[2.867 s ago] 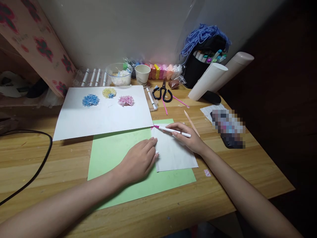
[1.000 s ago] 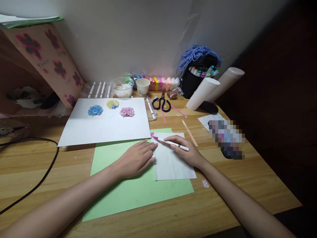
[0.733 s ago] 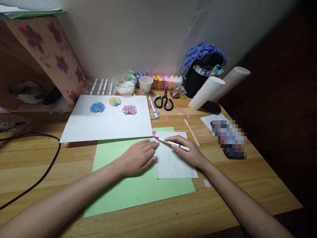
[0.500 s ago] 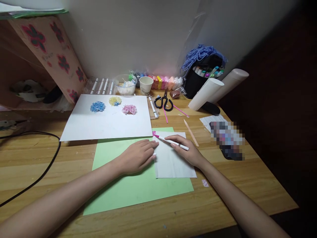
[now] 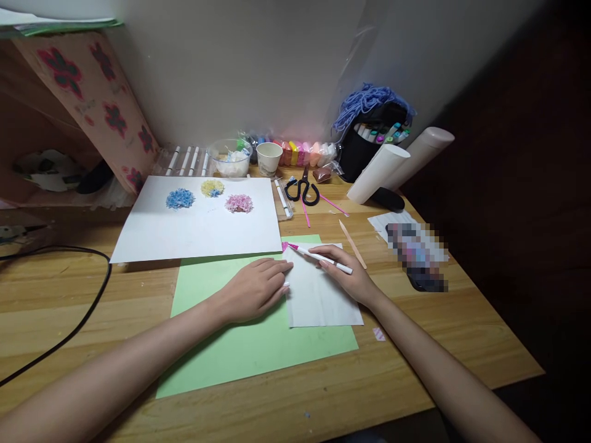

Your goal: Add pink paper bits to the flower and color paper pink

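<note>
My right hand (image 5: 348, 277) is closed around a white marker (image 5: 325, 260) with a pink tip. The tip meets the upper left corner of a thin white tissue (image 5: 318, 295), where a small pink patch (image 5: 285, 246) shows. My left hand (image 5: 256, 286) lies at the tissue's left edge, fingertips pressing it. A short white piece, likely the marker's cap (image 5: 287, 284), sticks out between its thumb and fingers. Under both is a light green sheet (image 5: 221, 351). Behind the left hand lies white paper (image 5: 203, 234) bearing blue (image 5: 180, 199), yellow (image 5: 212, 188) and pink (image 5: 239, 203) shredded tufts.
Black scissors (image 5: 302, 191), a wooden stick (image 5: 353, 244) and pink sticks (image 5: 305, 212) lie beyond the tissue. Along the wall stand a clear bowl (image 5: 229, 161), a paper cup (image 5: 269, 159) and a black pen holder (image 5: 360, 154). A pixelated phone-like object (image 5: 418, 258) sits right; a black cable (image 5: 99, 295) curves left.
The view has shifted slightly. The marker's tip has moved a little within the tissue's pink corner, and the left hand keeps its place on the tissue's edge.
</note>
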A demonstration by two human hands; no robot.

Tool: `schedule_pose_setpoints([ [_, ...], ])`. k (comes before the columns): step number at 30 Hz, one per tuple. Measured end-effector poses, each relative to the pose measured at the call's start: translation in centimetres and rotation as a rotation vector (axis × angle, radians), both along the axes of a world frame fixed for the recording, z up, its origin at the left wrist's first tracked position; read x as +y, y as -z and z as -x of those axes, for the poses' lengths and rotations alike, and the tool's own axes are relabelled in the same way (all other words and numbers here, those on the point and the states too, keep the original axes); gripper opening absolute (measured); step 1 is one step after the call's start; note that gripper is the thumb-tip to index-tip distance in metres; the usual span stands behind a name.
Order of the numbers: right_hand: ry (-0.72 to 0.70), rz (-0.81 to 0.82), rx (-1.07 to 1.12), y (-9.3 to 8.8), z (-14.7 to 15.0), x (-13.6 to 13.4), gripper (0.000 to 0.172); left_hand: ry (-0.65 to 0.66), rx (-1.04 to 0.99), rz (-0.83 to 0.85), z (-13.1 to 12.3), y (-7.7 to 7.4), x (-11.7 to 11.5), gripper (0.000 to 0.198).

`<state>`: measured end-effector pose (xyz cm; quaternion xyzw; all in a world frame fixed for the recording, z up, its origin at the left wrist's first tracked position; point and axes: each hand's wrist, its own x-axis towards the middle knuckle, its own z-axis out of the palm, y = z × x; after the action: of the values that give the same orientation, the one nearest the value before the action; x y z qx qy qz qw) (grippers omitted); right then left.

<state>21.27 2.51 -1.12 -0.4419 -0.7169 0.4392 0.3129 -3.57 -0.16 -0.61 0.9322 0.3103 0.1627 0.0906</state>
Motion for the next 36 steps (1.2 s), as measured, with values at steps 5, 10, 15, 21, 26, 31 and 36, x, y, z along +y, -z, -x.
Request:
schedule_pose_setpoints([
  [5, -0.053, 0.005, -0.004, -0.15, -0.24, -0.1, 0.024, -0.006, -0.011, -0.01, -0.02, -0.04, 0.0, 0.028],
  [10, -0.091, 0.023, -0.03, -0.34, -0.21, -0.11, 0.025, -0.002, -0.016, 0.015, -0.12, -0.05, 0.04, 0.028],
  [15, -0.09, 0.017, -0.056, -0.39, -0.15, -0.09, 0.025, 0.004, -0.025, 0.002, -0.11, 0.08, -0.01, 0.027],
  [21, -0.065, 0.014, -0.067, -0.43, -0.11, -0.13, 0.025, 0.002, -0.014, 0.006, -0.09, 0.17, -0.01, 0.028],
  [26, -0.036, 0.009, -0.06, -0.35, -0.15, -0.01, 0.026, 0.003, -0.015, 0.008, -0.06, 0.2, 0.08, 0.029],
  [31, -0.005, 0.013, -0.052, -0.1, -0.25, 0.1, 0.028, 0.005, -0.011, 0.007, -0.09, 0.07, 0.07, 0.029],
  [36, 0.015, 0.037, -0.026, 0.06, -0.25, 0.14, 0.027, 0.006, -0.008, 0.009, -0.12, 0.01, 0.06, 0.029],
])
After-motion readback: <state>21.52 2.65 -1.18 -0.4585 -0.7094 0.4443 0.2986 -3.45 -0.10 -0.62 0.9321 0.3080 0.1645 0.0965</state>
